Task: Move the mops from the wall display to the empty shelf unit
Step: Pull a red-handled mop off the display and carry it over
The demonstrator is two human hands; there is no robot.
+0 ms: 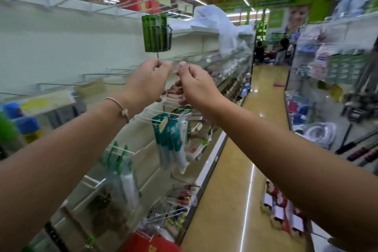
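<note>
Both my arms reach up toward the white display wall [61, 47] on the left of the aisle. My left hand [148, 81] and my right hand [195, 85] meet at the tip of a wire hook and pinch a small clear plastic tag [176, 66] between their fingertips. Just above them hangs a pack of green items [156, 33] on a black hook. Teal and white packaged goods [170, 143] hang on hooks below my hands. Dark long-handled tools [347, 148], possibly mops, lean at the right-hand shelves; blur hides their detail.
Bare wire hooks [102, 76] stick out of the left wall. A clear plastic sheet [223, 26] lies over the shelves farther down. The yellow aisle floor [235, 190] runs ahead, where two people [282, 49] stand. Stocked shelves [327, 67] line the right side.
</note>
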